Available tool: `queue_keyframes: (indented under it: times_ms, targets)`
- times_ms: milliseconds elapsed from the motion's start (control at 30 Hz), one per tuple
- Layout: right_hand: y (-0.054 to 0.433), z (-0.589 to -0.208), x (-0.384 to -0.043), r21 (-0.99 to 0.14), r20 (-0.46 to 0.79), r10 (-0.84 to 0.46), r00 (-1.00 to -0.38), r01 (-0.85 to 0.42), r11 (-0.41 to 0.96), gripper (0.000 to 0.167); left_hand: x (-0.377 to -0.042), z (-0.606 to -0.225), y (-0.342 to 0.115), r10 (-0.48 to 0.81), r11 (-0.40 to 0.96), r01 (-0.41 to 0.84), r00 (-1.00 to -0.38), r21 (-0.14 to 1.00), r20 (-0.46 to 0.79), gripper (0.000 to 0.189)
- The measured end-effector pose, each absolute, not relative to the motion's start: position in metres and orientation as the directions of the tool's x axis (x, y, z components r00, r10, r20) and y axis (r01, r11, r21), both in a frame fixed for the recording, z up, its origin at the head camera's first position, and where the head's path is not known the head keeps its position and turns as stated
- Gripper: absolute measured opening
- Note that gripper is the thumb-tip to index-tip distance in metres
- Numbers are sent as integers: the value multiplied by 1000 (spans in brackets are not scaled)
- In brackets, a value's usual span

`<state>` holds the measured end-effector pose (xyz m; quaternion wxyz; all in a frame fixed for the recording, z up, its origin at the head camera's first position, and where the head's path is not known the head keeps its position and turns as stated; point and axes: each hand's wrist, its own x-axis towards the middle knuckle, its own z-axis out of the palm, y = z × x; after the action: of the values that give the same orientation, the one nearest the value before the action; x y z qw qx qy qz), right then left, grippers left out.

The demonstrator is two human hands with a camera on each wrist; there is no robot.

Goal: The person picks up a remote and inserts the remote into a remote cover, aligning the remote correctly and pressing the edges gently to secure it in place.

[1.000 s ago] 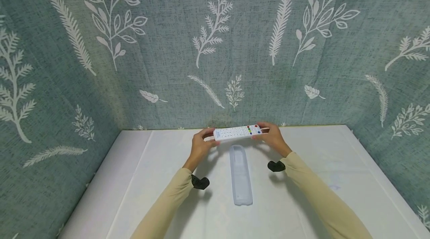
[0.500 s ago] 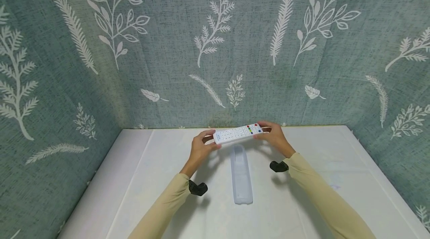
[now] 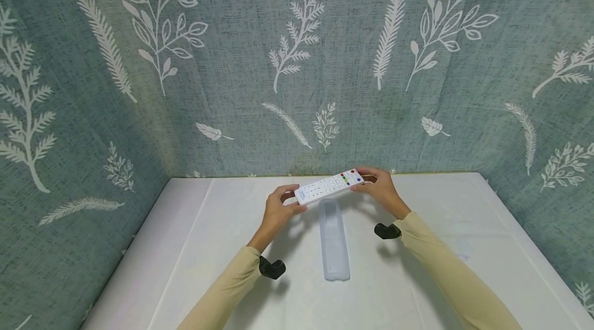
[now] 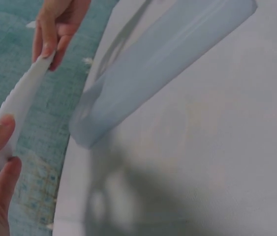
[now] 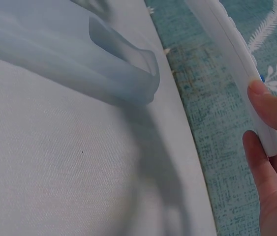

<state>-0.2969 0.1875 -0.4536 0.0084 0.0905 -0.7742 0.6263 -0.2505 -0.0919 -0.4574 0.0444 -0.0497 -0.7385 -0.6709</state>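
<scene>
A white remote control (image 3: 327, 187) is held up over the back of the table, its buttons facing the head camera. My left hand (image 3: 278, 208) pinches its left end between thumb and fingers, also seen in the left wrist view, where the remote (image 4: 22, 98) shows edge-on. At the other end, beside the red, green and blue buttons, my right hand (image 3: 378, 187) grips it; thumb and fingers (image 5: 271, 105) clasp that end in the right wrist view. Below and in front of the remote lies a translucent bluish remote cover (image 3: 334, 242), lengthwise on the table.
A white cloth covers the table (image 3: 209, 268). Behind it and at both sides hangs a green-grey curtain (image 3: 232, 62) with white leaf prints. Dark wrist cameras (image 3: 272, 268) sit at the sleeve cuffs.
The remote's left end has dropped and come slightly nearer with my left hand, so the remote slants more. My right hand has hardly moved; the cover still lies on the table.
</scene>
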Motion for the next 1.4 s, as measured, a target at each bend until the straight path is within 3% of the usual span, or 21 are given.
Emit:
queue_keyframes:
  times_ms: [600, 933, 1400]
  targets:
    - [186, -450, -289, -995, 95, -141, -986, -99, 22, 60, -229, -447, -89, 6, 104, 132, -991, 986, 132, 59]
    - [183, -447, -285, -996, 86, -142, -986, -88, 3, 60, -202, -422, -88, 24, 89, 150, -989, 985, 148, 56]
    - [182, -446, -279, -995, 97, -171, -981, -96, -9, 58, -201, -440, -92, 42, 10, 138, -990, 990, 138, 58]
